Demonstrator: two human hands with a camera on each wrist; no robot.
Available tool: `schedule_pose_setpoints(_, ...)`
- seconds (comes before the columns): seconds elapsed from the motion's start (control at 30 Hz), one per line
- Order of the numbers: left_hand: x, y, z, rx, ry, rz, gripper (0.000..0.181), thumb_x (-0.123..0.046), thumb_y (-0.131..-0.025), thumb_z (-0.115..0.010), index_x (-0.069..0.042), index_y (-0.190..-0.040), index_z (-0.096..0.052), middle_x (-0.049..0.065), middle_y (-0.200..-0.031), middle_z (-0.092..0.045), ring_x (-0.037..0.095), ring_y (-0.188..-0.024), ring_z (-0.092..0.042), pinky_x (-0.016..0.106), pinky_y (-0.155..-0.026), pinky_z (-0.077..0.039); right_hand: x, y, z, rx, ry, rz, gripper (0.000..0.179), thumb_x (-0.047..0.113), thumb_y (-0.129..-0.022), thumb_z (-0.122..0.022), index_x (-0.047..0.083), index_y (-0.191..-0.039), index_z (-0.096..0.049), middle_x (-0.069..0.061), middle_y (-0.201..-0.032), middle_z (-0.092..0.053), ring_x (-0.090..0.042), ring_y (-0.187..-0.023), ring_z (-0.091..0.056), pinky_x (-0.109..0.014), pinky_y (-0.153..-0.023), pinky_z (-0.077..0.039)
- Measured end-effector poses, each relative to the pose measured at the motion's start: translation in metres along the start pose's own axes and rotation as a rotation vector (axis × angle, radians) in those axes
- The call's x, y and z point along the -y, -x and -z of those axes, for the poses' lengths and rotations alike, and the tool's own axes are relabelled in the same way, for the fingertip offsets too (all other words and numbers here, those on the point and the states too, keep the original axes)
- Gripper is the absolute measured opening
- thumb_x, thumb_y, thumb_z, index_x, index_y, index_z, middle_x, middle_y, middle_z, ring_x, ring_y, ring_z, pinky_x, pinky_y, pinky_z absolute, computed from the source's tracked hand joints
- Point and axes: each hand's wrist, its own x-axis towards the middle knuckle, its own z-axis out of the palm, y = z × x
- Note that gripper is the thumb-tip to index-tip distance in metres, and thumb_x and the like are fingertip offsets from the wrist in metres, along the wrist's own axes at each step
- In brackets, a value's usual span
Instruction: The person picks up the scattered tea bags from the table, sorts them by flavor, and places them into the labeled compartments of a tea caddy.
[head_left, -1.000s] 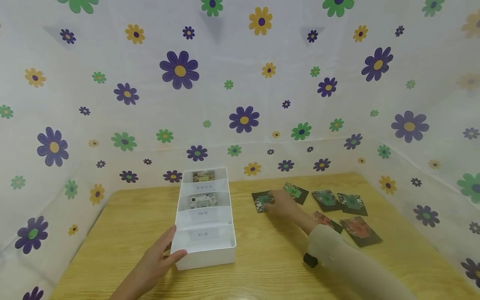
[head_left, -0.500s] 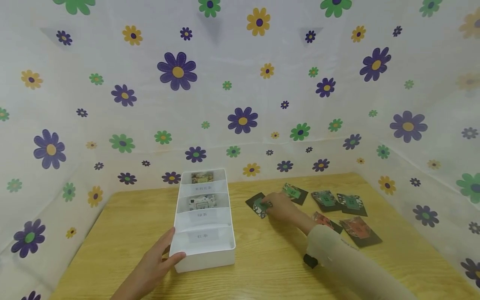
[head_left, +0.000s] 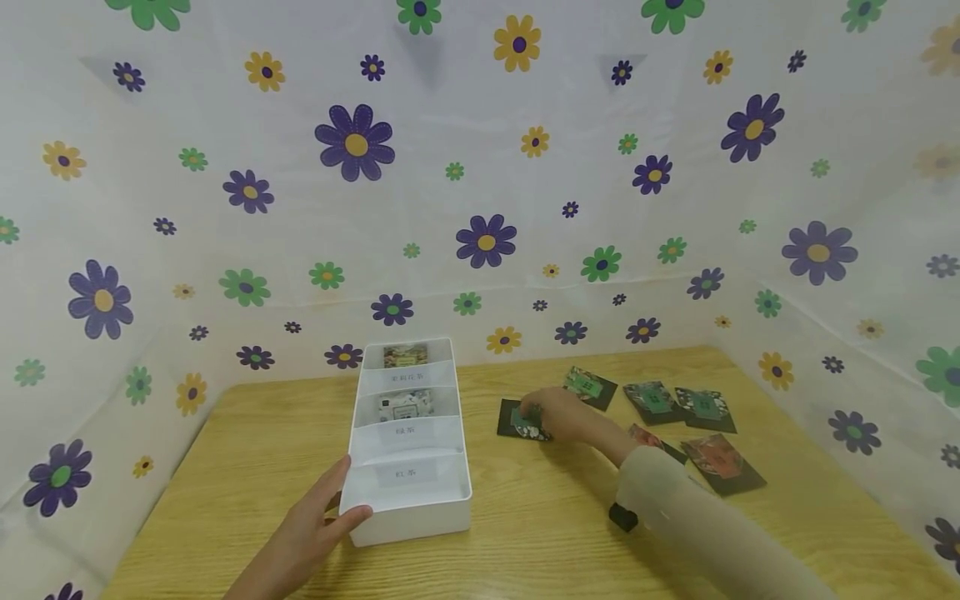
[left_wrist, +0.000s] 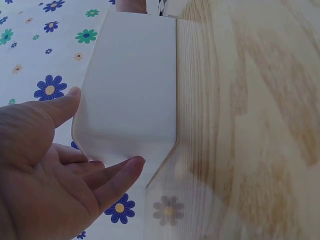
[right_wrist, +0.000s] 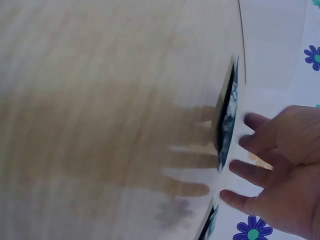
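While my left fingers [left_wrist: 117, 187] sit spread on the box [head_left: 408, 521], my right fingers [right_wrist: 252, 174] are apart on one sachet [head_left: 508, 421] toward the bench's [head_left: 525, 533] far edge; two look boxed, seven to go.

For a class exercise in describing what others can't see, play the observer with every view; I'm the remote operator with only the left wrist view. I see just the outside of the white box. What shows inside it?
Observer: Inside the box, two packets show: one in the farthest compartment, the other in the next.
Operator: What is under the right hand?
Observer: A packet with a green label, to the right of the box.
Operator: Any red packets?
Observer: Two show on the table, farther right; the right arm hides part of one.
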Motion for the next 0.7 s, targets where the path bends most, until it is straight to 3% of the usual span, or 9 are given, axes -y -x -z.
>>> schedule_pose_setpoints(0.13, 0.0, 0.001, -0.001, -0.002, 0.013, -0.015, 0.084, -0.032, -0.1, -0.07, -0.007, -0.164, -0.023, 0.023, -0.166, -0.028, 0.044, -0.137, -0.048, 0.059, -0.105, -0.048, 0.0, 0.005, -0.001, -0.087, -0.031, -0.088, 0.029, -0.005, -0.098, -0.061, -0.004, -0.126, -0.067, -0.024, -0.131, -0.065, -0.037, -0.112, -0.065, -0.049, -0.095, -0.055)
schedule_pose_setpoints(0.2, 0.0, 0.002, 0.0, -0.002, 0.012, -0.015, 0.085, -0.033, -0.1, -0.07, -0.007, -0.164, -0.022, 0.023, -0.166, -0.028, 0.044, -0.137, -0.048, 0.059, -0.104, -0.048, 0.002, 0.007, -0.001, -0.119, -0.013, -0.182, 0.036, 0.012, -0.101, -0.067, -0.009, -0.131, -0.062, -0.026, -0.129, -0.065, -0.041, -0.117, -0.063, -0.053, -0.095, -0.055)
schedule_pose_setpoints(0.27, 0.0, 0.002, 0.0, -0.005, 0.007, -0.003, 0.086, -0.034, -0.099, -0.07, -0.007, -0.164, -0.022, 0.022, -0.166, -0.027, 0.044, -0.138, -0.048, 0.059, -0.105, -0.047, 0.005, 0.009, -0.001, -0.124, 0.019, -0.28, 0.049, 0.027, -0.101, -0.07, -0.01, -0.131, -0.061, -0.026, -0.125, -0.065, -0.041, -0.111, -0.065, -0.053, -0.088, -0.057)
schedule_pose_setpoints(0.33, 0.001, 0.002, 0.0, -0.003, -0.004, -0.001, 0.086, -0.036, -0.099, -0.07, -0.006, -0.164, -0.021, 0.023, -0.166, -0.027, 0.044, -0.138, -0.047, 0.06, -0.105, -0.047, 0.009, 0.011, -0.003, -0.1, 0.044, -0.361, 0.05, 0.041, -0.1, -0.07, -0.008, -0.111, -0.066, -0.019, -0.103, -0.069, -0.032, -0.089, -0.068, -0.045, -0.069, -0.058)
schedule_pose_setpoints(0.4, 0.0, 0.002, 0.001, -0.002, -0.005, 0.004, 0.087, -0.035, -0.099, -0.07, -0.006, -0.164, -0.021, 0.023, -0.167, -0.026, 0.044, -0.138, -0.047, 0.06, -0.105, -0.046, 0.013, 0.012, -0.006, -0.076, 0.061, -0.405, 0.053, 0.05, -0.098, -0.069, 0.0, -0.084, -0.066, -0.009, -0.078, -0.062, -0.021, -0.066, -0.06, -0.034, -0.051, -0.048)
schedule_pose_setpoints(0.5, 0.0, 0.001, 0.001, -0.004, -0.007, 0.008, 0.086, -0.035, -0.099, -0.07, -0.006, -0.164, -0.021, 0.023, -0.167, -0.026, 0.044, -0.138, -0.047, 0.059, -0.106, -0.046, 0.017, 0.012, -0.012, -0.056, 0.108, -0.426, 0.065, 0.059, -0.095, -0.067, 0.013, -0.056, -0.045, -0.002, -0.059, -0.042, -0.012, -0.047, -0.035, -0.027, -0.042, -0.025)
schedule_pose_setpoints(0.6, 0.0, 0.001, 0.0, -0.004, -0.004, -0.006, 0.085, -0.033, -0.1, -0.07, -0.006, -0.164, -0.021, 0.023, -0.166, -0.026, 0.042, -0.137, -0.048, 0.057, -0.105, -0.048, 0.02, 0.011, -0.013, -0.064, 0.145, -0.408, 0.065, 0.059, -0.094, -0.07, 0.01, -0.056, -0.051, -0.013, -0.076, -0.061, -0.013, -0.048, -0.039, -0.027, -0.042, -0.028)
schedule_pose_setpoints(0.7, 0.001, 0.001, 0.0, 0.0, 0.005, -0.031, 0.084, -0.032, -0.1, -0.069, -0.006, -0.164, -0.022, 0.023, -0.166, -0.026, 0.042, -0.137, -0.049, 0.056, -0.103, -0.05, 0.02, 0.01, -0.011, -0.065, 0.159, -0.367, 0.055, 0.052, -0.094, -0.073, -0.003, -0.088, -0.071, -0.029, -0.116, -0.066, -0.027, -0.073, -0.065, -0.037, -0.056, -0.052)
